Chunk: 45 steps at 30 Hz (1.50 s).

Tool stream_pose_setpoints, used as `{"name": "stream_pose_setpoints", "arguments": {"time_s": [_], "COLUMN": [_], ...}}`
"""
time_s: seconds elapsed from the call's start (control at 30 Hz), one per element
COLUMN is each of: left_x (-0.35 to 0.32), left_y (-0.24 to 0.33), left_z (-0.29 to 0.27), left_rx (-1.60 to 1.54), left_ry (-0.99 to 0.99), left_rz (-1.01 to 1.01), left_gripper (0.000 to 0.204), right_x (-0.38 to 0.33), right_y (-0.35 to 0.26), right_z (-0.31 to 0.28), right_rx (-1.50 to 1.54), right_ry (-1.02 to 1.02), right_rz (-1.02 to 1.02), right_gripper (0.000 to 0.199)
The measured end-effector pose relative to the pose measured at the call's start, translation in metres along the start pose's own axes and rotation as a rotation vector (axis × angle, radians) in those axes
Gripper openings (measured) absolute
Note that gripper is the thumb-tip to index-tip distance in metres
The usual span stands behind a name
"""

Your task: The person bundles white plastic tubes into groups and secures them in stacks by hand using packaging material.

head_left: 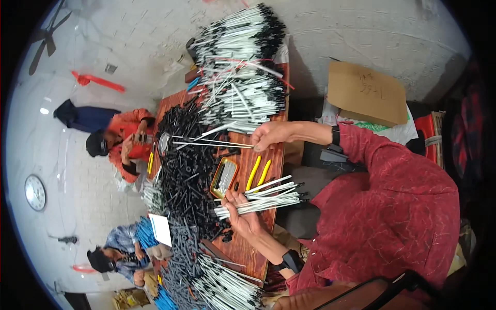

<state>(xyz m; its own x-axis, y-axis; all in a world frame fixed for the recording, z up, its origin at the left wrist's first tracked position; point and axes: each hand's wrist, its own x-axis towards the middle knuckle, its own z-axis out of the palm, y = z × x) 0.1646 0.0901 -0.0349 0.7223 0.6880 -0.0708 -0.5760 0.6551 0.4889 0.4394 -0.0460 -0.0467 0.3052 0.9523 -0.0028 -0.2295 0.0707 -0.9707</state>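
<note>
White sticks point(261, 199) with black tips lie bundled in the left hand point(243, 214), clenched around them above the table point(248, 248). The right hand point(268, 135) pinches two thin sticks point(212, 142) over the black pile point(186, 165), near yellow-handled pliers point(258, 173).

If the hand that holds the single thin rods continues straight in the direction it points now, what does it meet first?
Probably the pile of small black parts. The right hand points its thin white rods across the wooden table toward that heap, and their far tips already lie over it. Height above it is unclear.
</note>
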Motion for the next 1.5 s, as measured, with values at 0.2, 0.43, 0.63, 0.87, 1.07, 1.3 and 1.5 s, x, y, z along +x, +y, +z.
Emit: {"name": "stream_pose_setpoints", "arguments": {"time_s": [0.2,0.43,0.63,0.87,1.07,1.3,1.5], "left_x": [0.011,0.006,0.007,0.017,0.011,-0.006,-0.02], "left_y": [-0.002,-0.001,0.0,-0.004,0.0,0.01,0.014], "left_z": [0.004,0.021,0.01,-0.007,0.004,-0.007,0.021], "left_rx": [0.12,0.01,0.019,0.036,0.035,-0.134,-0.046], "left_ry": [0.02,0.087,0.125,0.171,0.141,0.032,-0.076], "left_rz": [0.069,0.104,0.137,0.055,0.008,-0.05,-0.016], "left_gripper": [0.041,0.041,0.033,0.025,0.025,0.023,0.031], "right_x": [-0.031,-0.065,-0.081,-0.114,-0.12,-0.123,-0.124], "right_y": [0.01,0.003,-0.014,-0.042,-0.007,0.019,0.043], "right_z": [0.023,0.042,0.064,0.097,0.081,0.084,0.08], "right_rx": [-0.171,-0.38,-0.654,-1.187,-0.367,0.033,0.068], "right_ry": [-0.115,-0.199,-0.011,0.246,0.143,0.011,-0.119], "right_rz": [-0.188,0.022,-0.087,-0.669,-0.028,0.06,0.291], "right_gripper": [0.017,0.012,0.014,0.018,0.013,0.011,0.017]}}
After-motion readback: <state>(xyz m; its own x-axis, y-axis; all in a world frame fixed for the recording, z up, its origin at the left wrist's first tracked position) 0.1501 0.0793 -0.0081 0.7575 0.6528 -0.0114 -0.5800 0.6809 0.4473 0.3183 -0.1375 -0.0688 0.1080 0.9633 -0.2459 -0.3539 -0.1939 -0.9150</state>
